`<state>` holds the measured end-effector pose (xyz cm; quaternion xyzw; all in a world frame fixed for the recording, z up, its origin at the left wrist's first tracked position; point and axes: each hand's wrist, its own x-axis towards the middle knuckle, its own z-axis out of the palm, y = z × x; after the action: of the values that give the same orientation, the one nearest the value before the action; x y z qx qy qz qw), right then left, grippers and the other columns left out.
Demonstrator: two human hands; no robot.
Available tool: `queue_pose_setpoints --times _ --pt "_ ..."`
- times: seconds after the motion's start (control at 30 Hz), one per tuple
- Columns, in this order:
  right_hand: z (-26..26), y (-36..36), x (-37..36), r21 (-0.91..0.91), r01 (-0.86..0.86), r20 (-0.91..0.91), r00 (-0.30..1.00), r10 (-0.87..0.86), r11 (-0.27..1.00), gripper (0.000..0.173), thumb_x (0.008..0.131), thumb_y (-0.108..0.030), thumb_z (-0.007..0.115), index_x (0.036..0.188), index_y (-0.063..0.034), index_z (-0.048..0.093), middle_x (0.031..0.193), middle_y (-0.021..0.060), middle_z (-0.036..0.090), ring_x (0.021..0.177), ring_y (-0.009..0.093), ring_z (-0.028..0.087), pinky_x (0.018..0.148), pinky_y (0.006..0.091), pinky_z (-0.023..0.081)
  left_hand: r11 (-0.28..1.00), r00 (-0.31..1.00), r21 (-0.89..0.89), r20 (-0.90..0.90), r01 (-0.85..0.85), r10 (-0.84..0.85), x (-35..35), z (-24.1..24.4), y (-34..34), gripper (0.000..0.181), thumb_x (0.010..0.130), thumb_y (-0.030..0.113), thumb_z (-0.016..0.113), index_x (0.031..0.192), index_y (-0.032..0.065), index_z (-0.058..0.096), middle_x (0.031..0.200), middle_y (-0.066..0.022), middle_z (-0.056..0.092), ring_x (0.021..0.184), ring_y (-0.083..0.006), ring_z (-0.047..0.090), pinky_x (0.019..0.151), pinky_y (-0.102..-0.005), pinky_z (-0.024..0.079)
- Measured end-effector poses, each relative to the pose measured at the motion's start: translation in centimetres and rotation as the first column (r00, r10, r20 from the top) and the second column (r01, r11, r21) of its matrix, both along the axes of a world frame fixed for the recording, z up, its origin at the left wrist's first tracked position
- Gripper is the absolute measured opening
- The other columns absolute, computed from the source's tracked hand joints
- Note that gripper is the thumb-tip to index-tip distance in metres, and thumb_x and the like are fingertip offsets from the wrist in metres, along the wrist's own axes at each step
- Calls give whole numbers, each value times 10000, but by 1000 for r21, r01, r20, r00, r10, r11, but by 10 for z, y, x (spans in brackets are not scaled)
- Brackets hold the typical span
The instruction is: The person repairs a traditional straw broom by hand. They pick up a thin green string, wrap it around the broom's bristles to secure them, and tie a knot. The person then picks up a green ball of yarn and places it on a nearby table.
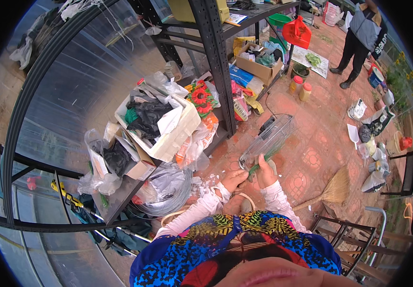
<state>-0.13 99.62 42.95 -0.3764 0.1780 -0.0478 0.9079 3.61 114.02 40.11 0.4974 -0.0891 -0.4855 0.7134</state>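
In front of my chest, both hands hold a slim bundle of thin green stems. My left hand [234, 180] is closed on the lower end of the green stems [254, 169]. My right hand [266, 173] grips them higher up, thumb pointing away from me, and their fine tips fan out beyond it. Just past my hands a wire-grille cage [269, 138] lies on the brick paving, partly behind the stems. Below my hands, part of a pale round rim [248, 201] shows between my forearms.
A black metal shelf post [215, 64] stands ahead. Left of my hands sit a foam box [177, 132] of bags and a wire coil [177, 201]. A straw broom [335, 186] lies right. Another person [360, 39] stands at the far right.
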Motion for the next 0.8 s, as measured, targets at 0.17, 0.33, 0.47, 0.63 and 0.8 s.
queue_pose_setpoints --times 0.17,0.33,0.47,0.63,0.8 --pt "-24 12 -3 -259 -45 105 992 74 965 333 895 -385 477 812 -62 475 815 33 494 762 143 465 744 315 391 993 988 -70 131 94 -84 -2 -4 22 250 905 271 472 747 77 469 584 13 395 506 -64 358 456 -223 297" --pt "-33 62 0 -294 -107 42 991 124 950 310 895 -323 486 972 -29 549 888 23 544 778 121 499 701 267 418 978 815 72 567 -195 121 -11 -1 71 265 894 250 470 763 26 519 642 9 451 652 -78 422 590 -244 359" --pt "-23 103 11 -394 -254 -29 964 265 883 279 883 -302 528 963 -35 534 825 32 563 699 113 512 638 259 423 936 771 114 603 -334 202 -7 -7 122 247 886 248 483 857 13 551 684 -36 511 642 -119 472 597 -268 392" --pt "-37 145 13 -450 -196 -19 978 210 871 252 878 -266 538 924 -18 551 773 31 564 640 106 503 584 238 415 929 785 184 600 -321 152 -6 -26 162 228 880 235 486 969 44 573 694 -105 554 639 -202 532 615 -297 419" --pt "-46 150 10 -484 -202 -7 974 227 851 230 879 -205 517 989 -9 564 870 41 569 740 120 522 648 248 433 927 696 50 676 -371 242 -7 -21 167 207 891 187 486 942 6 572 716 -1 505 677 -68 459 613 -219 388"
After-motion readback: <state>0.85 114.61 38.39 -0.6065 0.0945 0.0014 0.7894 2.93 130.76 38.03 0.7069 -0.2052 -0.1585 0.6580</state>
